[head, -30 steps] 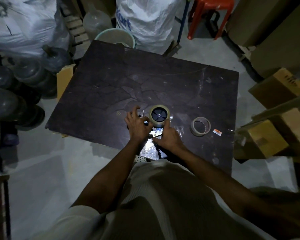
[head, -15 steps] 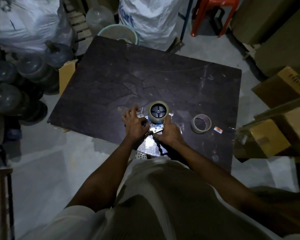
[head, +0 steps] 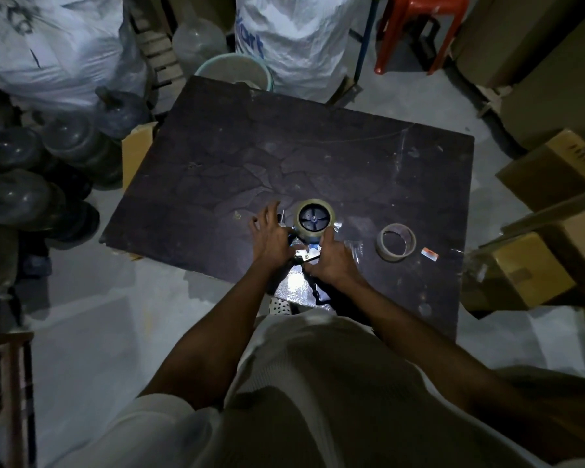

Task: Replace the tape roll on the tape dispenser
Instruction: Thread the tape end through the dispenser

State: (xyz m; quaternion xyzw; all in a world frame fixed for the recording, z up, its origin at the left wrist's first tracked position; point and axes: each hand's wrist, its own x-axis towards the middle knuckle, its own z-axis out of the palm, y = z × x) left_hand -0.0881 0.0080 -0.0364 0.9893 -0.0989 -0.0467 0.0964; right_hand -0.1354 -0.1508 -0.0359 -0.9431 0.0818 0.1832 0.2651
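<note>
A tape dispenser [head: 307, 253] lies on the dark board [head: 318, 157] near its front edge. A full tape roll [head: 314, 218] sits on the dispenser's dark hub. My left hand [head: 271, 238] grips the dispenser's left side, by the roll, with its fingers partly spread. My right hand [head: 331, 263] holds the dispenser's metal front part and handle, thumb up against the roll. A nearly used-up tape roll [head: 395, 242] lies flat on the board to the right, apart from both hands.
Crinkled clear wrap [head: 294, 290] lies under the dispenser. A small orange-and-white label [head: 429, 253] lies right of the spent roll. Cardboard boxes [head: 534, 271] crowd the right side, water jugs [head: 31, 194] the left. A bucket [head: 233, 70], sacks and a red stool [head: 419, 25] stand behind.
Both hands stay on the dispenser and shift only slightly. The view has crept a little; the roll stays on the hub.
</note>
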